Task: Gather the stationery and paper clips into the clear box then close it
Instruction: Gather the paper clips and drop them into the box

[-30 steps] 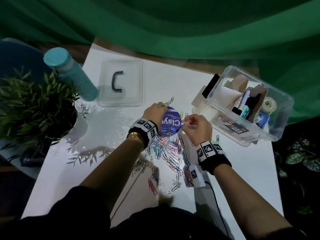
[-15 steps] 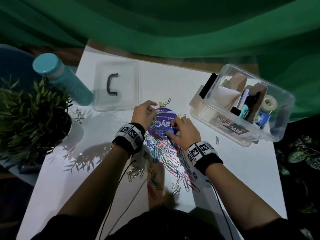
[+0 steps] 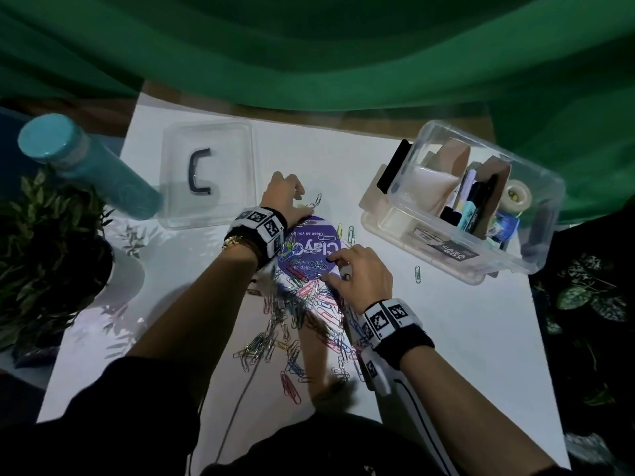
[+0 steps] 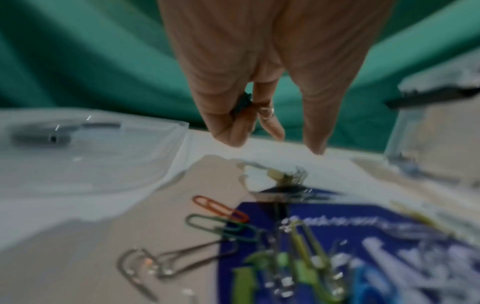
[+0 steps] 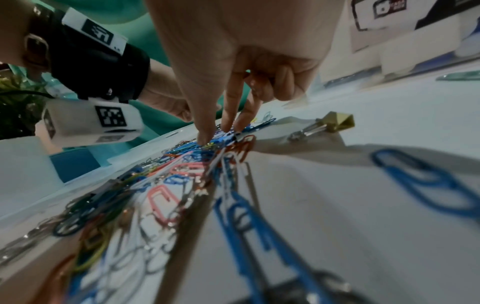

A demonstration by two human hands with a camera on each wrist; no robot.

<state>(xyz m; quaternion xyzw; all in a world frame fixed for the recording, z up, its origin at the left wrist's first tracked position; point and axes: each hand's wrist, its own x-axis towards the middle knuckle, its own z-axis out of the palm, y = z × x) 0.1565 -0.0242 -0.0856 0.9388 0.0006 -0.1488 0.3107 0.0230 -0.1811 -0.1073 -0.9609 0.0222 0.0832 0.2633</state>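
Observation:
Several coloured paper clips [image 3: 302, 304] lie in a loose pile on the white table, partly over a purple round disc [image 3: 309, 249]. My left hand [image 3: 295, 201] is at the disc's far edge, beside a gold binder clip [image 4: 280, 176]. In the left wrist view the left hand [image 4: 259, 139] points down and pinches a small dark clip [image 4: 241, 105]. My right hand [image 3: 330, 269] is at the disc's near right edge. In the right wrist view the right hand [image 5: 218, 135] pinches into the paper clips [image 5: 182, 164] with thumb and two fingers. The clear box [image 3: 536, 255] stands open at the right, holding stationery.
The clear lid [image 3: 206, 173] with a black handle lies flat at the back left. A teal bottle [image 3: 86, 166] and a potted plant [image 3: 44, 252] stand on the left. One paper clip [image 3: 417, 273] lies alone near the box. A green cloth hangs behind.
My right hand came down from in front of the box onto the clip pile. My left hand slid from on top of the disc to its far edge.

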